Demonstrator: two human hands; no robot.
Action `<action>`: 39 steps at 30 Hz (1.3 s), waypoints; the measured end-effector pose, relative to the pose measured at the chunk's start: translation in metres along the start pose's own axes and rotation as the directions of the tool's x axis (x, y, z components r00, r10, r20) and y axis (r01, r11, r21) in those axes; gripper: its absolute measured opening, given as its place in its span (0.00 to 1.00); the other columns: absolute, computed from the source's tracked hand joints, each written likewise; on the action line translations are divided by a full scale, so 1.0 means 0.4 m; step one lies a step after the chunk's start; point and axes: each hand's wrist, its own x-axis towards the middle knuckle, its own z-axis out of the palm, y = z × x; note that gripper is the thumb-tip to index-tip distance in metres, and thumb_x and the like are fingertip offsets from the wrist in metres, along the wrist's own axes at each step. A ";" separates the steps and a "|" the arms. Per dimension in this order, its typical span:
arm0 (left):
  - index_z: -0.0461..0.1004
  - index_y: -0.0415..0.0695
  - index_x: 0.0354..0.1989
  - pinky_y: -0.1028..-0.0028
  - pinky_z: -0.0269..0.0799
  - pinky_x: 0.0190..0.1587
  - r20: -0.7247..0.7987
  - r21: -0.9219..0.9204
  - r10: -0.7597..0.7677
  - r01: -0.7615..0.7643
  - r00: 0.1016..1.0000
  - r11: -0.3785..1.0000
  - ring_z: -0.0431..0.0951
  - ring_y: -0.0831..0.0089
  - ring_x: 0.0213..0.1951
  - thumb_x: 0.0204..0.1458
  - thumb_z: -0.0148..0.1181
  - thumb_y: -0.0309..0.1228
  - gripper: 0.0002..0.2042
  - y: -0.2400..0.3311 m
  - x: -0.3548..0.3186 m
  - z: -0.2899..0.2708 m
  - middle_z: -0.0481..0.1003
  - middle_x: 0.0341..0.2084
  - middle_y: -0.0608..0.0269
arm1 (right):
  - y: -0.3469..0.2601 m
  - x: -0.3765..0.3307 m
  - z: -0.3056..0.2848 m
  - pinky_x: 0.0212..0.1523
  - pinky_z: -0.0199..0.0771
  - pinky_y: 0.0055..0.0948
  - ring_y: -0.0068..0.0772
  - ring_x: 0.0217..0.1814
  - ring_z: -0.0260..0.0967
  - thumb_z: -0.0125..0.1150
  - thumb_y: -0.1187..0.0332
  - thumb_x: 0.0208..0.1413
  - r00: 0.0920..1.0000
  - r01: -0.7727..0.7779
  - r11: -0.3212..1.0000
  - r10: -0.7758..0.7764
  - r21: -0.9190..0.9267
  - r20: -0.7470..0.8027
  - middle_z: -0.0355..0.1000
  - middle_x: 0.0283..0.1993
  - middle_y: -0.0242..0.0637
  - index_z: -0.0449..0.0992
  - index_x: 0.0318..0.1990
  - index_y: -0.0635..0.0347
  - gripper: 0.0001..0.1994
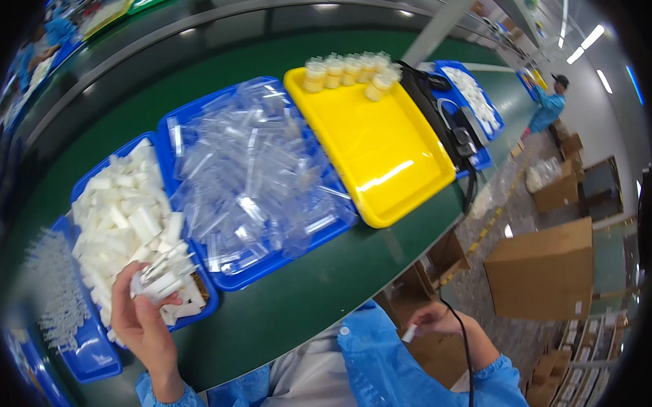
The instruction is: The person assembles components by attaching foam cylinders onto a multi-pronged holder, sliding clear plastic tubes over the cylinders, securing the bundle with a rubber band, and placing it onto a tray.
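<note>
Gripping white pieces [158, 284], left hand [139, 315] raised over blue tray [200, 310].

Yellow tray [385, 144] with capped jars [348, 70] (rear edge), cardboard boxes [543, 268].

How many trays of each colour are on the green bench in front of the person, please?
Blue trays: 4 – white blocks, clear sleeves, far left, far right.
Yellow tray: 1.
Total: 5.
</note>
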 end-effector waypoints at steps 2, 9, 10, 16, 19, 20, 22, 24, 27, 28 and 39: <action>0.68 0.34 0.60 0.72 0.79 0.36 0.017 -0.005 0.001 -0.001 1.000 1.000 0.80 0.68 0.42 0.67 0.50 0.35 0.19 0.002 -0.001 0.007 0.73 0.53 0.51 | 0.053 -0.046 -0.052 0.50 0.76 0.25 0.26 0.47 0.77 0.68 0.79 0.51 0.997 -0.062 0.998 0.061 -0.013 -0.053 0.81 0.42 0.35 0.81 0.46 0.63 0.13; 0.69 0.34 0.59 0.70 0.81 0.37 0.044 -0.062 -0.016 0.018 0.999 0.998 0.80 0.65 0.43 0.66 0.53 0.36 0.20 0.015 0.007 0.027 0.74 0.52 0.50 | 0.146 -0.139 -0.262 0.43 0.79 0.30 0.28 0.39 0.79 0.67 0.73 0.41 0.964 -0.241 0.775 0.261 -0.584 -0.051 0.81 0.35 0.37 0.84 0.40 0.58 0.14; 0.69 0.34 0.59 0.70 0.81 0.37 0.029 -0.050 -0.015 0.016 0.999 0.999 0.80 0.65 0.43 0.66 0.53 0.36 0.20 0.012 0.009 0.026 0.74 0.52 0.50 | 0.099 -0.145 -0.263 0.43 0.79 0.31 0.30 0.39 0.80 0.67 0.72 0.41 0.910 -0.374 0.621 0.388 -0.689 -0.144 0.81 0.35 0.37 0.85 0.40 0.55 0.14; 0.67 0.33 0.59 0.69 0.82 0.42 0.079 -0.154 -0.060 0.072 0.995 0.985 0.80 0.60 0.47 0.63 0.55 0.27 0.18 0.011 0.013 0.009 0.72 0.54 0.44 | -0.185 -0.227 -0.286 0.44 0.80 0.41 0.47 0.43 0.80 0.68 0.71 0.40 0.809 -0.585 0.152 0.189 -0.797 -0.557 0.81 0.39 0.41 0.85 0.36 0.50 0.12; 0.67 0.33 0.58 0.70 0.82 0.39 0.083 -0.128 -0.035 0.046 0.996 0.991 0.81 0.63 0.43 0.63 0.55 0.31 0.19 0.014 0.011 0.016 0.73 0.52 0.47 | -0.433 -0.223 -0.169 0.37 0.77 0.36 0.41 0.34 0.78 0.67 0.78 0.43 0.807 -0.314 0.521 -0.294 -0.794 -0.512 0.79 0.34 0.44 0.82 0.35 0.61 0.09; 0.67 0.33 0.58 0.70 0.82 0.39 0.078 -0.114 -0.030 0.039 0.996 0.993 0.81 0.63 0.43 0.63 0.55 0.31 0.19 0.019 0.011 0.024 0.73 0.52 0.47 | -0.502 -0.198 -0.110 0.34 0.76 0.33 0.37 0.31 0.77 0.66 0.80 0.44 0.776 -0.115 0.692 -0.385 -0.713 -0.500 0.77 0.32 0.43 0.81 0.35 0.64 0.09; 0.66 0.32 0.59 0.69 0.81 0.44 0.175 -0.238 -0.042 0.083 0.984 0.968 0.79 0.64 0.48 0.61 0.58 0.24 0.19 0.021 0.010 0.041 0.72 0.54 0.45 | -0.571 -0.137 -0.026 0.32 0.72 0.25 0.30 0.28 0.74 0.64 0.82 0.46 0.657 0.273 0.605 -0.685 -0.748 -0.314 0.75 0.30 0.40 0.79 0.36 0.67 0.08; 0.67 0.32 0.59 0.70 0.81 0.44 0.174 -0.235 -0.052 0.093 0.983 0.968 0.79 0.66 0.48 0.60 0.58 0.22 0.19 0.012 0.008 0.043 0.72 0.55 0.45 | -0.654 -0.043 0.049 0.33 0.72 0.25 0.29 0.29 0.73 0.66 0.81 0.48 0.555 0.560 0.456 -0.826 -0.692 -0.096 0.76 0.31 0.39 0.80 0.38 0.66 0.08; 0.68 0.34 0.58 0.71 0.81 0.43 0.198 -0.185 -0.066 0.103 0.978 0.977 0.78 0.67 0.47 0.57 0.60 0.19 0.19 0.003 0.006 0.027 0.72 0.56 0.47 | -0.766 0.106 0.160 0.35 0.73 0.24 0.28 0.32 0.74 0.66 0.79 0.53 0.434 0.804 0.402 -0.901 -0.439 -0.030 0.76 0.34 0.39 0.81 0.41 0.67 0.08; 0.68 0.34 0.58 0.71 0.81 0.43 0.187 -0.177 -0.063 0.096 0.980 0.979 0.78 0.67 0.47 0.57 0.60 0.19 0.19 0.000 0.006 0.022 0.72 0.56 0.47 | -0.790 0.146 0.189 0.35 0.73 0.22 0.26 0.33 0.74 0.66 0.79 0.55 0.418 0.856 0.411 -0.907 -0.314 -0.047 0.76 0.35 0.38 0.81 0.42 0.68 0.08; 0.71 0.37 0.57 0.72 0.80 0.48 0.217 -0.111 0.019 0.006 0.976 0.994 0.77 0.65 0.53 0.55 0.62 0.16 0.20 -0.018 0.011 0.020 0.68 0.57 0.51 | -0.825 0.299 0.267 0.33 0.68 0.16 0.14 0.32 0.67 0.63 0.79 0.60 0.523 0.852 0.523 -0.851 0.005 -0.056 0.73 0.36 0.32 0.80 0.47 0.69 0.09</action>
